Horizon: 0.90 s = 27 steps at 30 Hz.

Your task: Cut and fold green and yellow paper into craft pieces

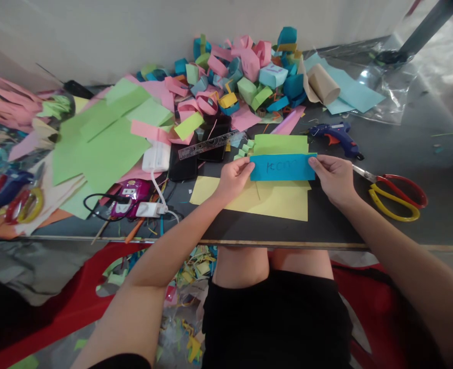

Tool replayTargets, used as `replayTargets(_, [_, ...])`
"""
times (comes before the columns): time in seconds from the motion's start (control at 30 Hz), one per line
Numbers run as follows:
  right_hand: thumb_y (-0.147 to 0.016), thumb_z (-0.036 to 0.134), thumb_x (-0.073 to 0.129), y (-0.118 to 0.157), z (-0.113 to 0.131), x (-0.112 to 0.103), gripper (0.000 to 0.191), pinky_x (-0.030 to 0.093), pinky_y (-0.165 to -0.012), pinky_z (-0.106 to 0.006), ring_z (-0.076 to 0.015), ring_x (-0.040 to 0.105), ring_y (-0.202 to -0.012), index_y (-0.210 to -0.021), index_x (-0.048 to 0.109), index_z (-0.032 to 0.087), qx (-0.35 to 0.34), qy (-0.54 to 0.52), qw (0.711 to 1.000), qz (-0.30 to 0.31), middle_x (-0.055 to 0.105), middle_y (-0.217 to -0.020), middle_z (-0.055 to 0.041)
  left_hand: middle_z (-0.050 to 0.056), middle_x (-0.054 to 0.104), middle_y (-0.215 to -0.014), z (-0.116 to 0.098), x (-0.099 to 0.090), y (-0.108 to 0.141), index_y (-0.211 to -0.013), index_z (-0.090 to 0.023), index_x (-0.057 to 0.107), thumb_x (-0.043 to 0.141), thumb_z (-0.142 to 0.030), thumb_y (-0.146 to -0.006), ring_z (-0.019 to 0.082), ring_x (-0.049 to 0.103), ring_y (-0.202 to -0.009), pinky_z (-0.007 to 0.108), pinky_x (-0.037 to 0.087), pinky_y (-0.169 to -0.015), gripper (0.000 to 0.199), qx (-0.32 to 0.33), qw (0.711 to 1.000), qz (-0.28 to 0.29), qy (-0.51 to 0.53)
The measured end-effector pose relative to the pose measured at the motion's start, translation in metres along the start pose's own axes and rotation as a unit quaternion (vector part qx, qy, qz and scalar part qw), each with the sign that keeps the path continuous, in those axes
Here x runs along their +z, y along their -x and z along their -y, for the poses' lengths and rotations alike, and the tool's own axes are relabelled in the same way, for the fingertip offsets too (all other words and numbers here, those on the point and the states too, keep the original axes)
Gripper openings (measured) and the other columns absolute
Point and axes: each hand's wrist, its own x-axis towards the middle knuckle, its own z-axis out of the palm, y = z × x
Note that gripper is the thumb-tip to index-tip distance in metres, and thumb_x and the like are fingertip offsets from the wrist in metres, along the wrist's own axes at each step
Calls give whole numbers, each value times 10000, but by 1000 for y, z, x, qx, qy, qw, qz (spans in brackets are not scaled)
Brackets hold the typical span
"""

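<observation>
A blue paper strip with dark handwriting is stretched between my two hands above the table. Its left end is pinched by my left hand, its right end by my right hand. Just behind the strip, a green paper shows. Yellow paper lies on the table below. Small folded pale green pieces are beside the strip's left end. A clear ruler rests behind my left hand.
Scissors with red and yellow handles lie right of my right hand, a blue glue gun behind it. Folded paper pieces are heaped at the back. Green sheets, a purple power socket and dark phones are on the left.
</observation>
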Motion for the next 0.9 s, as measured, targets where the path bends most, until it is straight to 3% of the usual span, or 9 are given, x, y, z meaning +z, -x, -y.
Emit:
replayTargets(0.23, [-861,658,664,1,3,2,474,245,-469,-293,-111,347,-483,-674,633,223,-38,20,999,-11,420,-546,26,63,728,-791,2,0,-3,-907,-162,744,666,-602,-864,178,669,-722,292,530,-636,449,13,999,-42,-11])
replayTargets(0.4, [-906,611,632,3,6,0,446,259,-477,-293,-113,365,-483,-689,633,222,-51,44,998,-9,431,-547,25,67,736,-782,-1,0,-3,-913,-154,753,680,-644,-831,156,647,-689,269,513,-611,502,6,999,-51,-11])
replayTargets(0.63, [-918,630,582,3,5,0,451,291,-479,-287,-127,406,-474,-726,627,224,-36,73,997,-1,470,-524,24,39,703,-694,-4,1,-4,-880,-154,773,686,-570,-844,121,570,-589,255,457,-565,427,-8,998,-64,-24])
replayTargets(0.9, [-923,506,559,7,3,3,356,304,-534,-293,-133,411,-505,-720,605,218,-44,114,992,-30,455,-538,25,2,613,-582,-13,8,-1,-826,-169,734,581,-447,-957,134,522,-560,268,381,-565,343,0,985,-66,-157])
